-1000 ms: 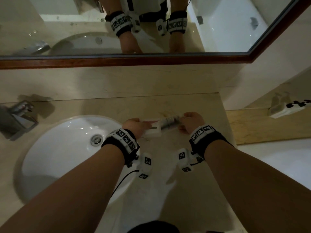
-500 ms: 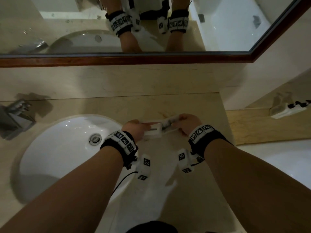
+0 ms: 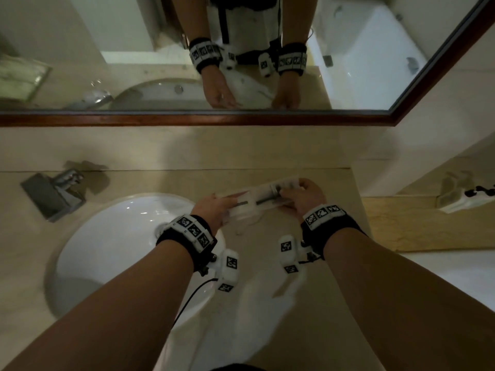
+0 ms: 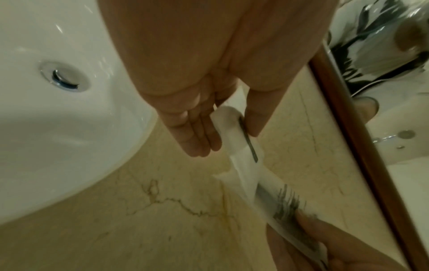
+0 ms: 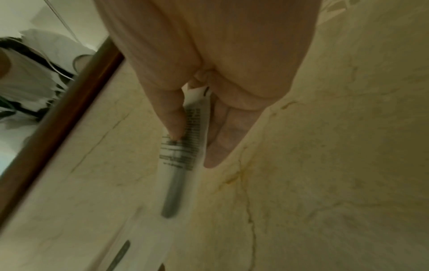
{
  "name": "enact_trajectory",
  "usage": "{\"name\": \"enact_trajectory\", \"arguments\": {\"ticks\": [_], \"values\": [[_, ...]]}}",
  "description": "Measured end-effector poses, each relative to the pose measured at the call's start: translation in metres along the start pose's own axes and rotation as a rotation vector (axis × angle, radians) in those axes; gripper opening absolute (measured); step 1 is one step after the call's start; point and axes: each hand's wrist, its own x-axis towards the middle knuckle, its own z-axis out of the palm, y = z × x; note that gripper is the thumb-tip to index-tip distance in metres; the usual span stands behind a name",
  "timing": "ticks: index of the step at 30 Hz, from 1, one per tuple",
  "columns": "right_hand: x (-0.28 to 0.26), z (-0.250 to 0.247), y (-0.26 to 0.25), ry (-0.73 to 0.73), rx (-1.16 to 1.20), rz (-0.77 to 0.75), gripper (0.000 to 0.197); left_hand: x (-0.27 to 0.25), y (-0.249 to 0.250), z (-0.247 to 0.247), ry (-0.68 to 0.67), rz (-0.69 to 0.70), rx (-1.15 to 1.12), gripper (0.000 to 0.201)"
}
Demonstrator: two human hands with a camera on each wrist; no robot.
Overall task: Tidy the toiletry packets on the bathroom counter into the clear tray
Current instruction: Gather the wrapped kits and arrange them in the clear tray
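Both hands hold toiletry packets just above the beige counter [image 3: 267, 303], right of the sink. My left hand [image 3: 227, 203] pinches a white packet [image 3: 242, 206] with a dark stripe between thumb and fingers; the left wrist view shows this white packet [image 4: 234, 132] in the left hand [image 4: 232, 139]. My right hand [image 3: 286, 194] pinches a long packet [image 3: 270, 196] holding a grey-handled item. In the right wrist view this long packet [image 5: 180, 165] carries printed text, and the right hand [image 5: 194, 148] grips its near end. The two packets overlap end to end. No clear tray shows in any view.
A white sink basin [image 3: 120, 250] lies left of the hands, with a metal tap [image 3: 53, 194] behind it. A wood-framed mirror [image 3: 187, 120] runs along the back wall. A side wall bounds the counter on the right, with a white device [image 3: 460, 196] on a ledge.
The packets have risen slightly and now stretch wider between the hands, with the right end tipped toward the back wall. Both hands keep their hold.
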Motion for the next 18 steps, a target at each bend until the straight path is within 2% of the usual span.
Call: {"name": "enact_trajectory", "arguments": {"ticks": [4,8,9,11,13,14,18], "values": [[-0.011,0.011,-0.023,-0.043,0.033,-0.057,0.055,-0.022,0.022,-0.02,0.015,0.069,-0.069,0.039],[-0.028,0.035,-0.041,-0.125,-0.143,-0.16,0.024,-0.045,0.041,-0.049,0.122,0.162,-0.181,0.023],[-0.032,0.041,-0.044,-0.133,-0.184,-0.194,0.017,-0.05,0.044,-0.056,0.132,0.176,-0.191,0.027],[-0.045,0.06,-0.049,-0.184,-0.23,-0.247,0.008,-0.062,0.047,-0.079,0.155,0.194,-0.238,0.048],[-0.057,0.08,-0.055,-0.254,-0.24,-0.274,0.006,-0.072,0.044,-0.102,0.159,0.2,-0.261,0.068],[-0.063,0.091,-0.057,-0.28,-0.235,-0.272,0.006,-0.074,0.041,-0.116,0.161,0.207,-0.277,0.071],[-0.084,0.139,-0.059,-0.358,-0.234,-0.24,0.008,-0.116,0.043,-0.161,0.198,0.234,-0.372,0.05]]}}
